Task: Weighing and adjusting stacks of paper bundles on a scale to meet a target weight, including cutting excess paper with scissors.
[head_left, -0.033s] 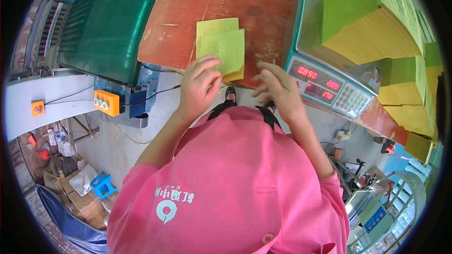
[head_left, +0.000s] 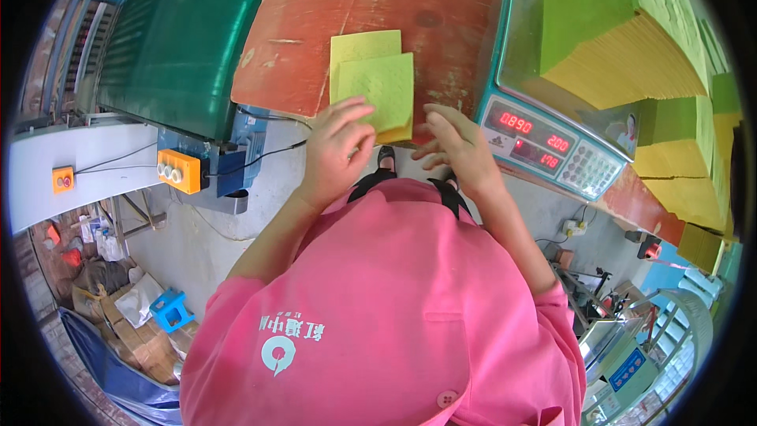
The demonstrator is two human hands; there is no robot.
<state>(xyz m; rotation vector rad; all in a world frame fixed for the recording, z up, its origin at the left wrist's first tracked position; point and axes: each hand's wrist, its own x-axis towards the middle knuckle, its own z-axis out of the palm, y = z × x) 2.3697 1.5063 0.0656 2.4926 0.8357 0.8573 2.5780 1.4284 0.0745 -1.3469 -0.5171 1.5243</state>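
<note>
Head view: with yellow sheets [head_left: 377, 91] at the near edge of the worktop [head_left: 445, 51], left hand [head_left: 341, 146] fingers curled, grip unclear, right hand [head_left: 461, 150] fingers released, best nudge edges square, lightly and evenly.

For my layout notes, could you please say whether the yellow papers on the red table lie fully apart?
No, the nearer yellow paper overlaps the farther one.

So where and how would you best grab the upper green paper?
Likely by its near edge, pinched from the near side: the upper green paper lies fairly flat, overlapping the lower paper, so mainly its edges offer a hold, and its near end sits at the border of the red table.
</note>
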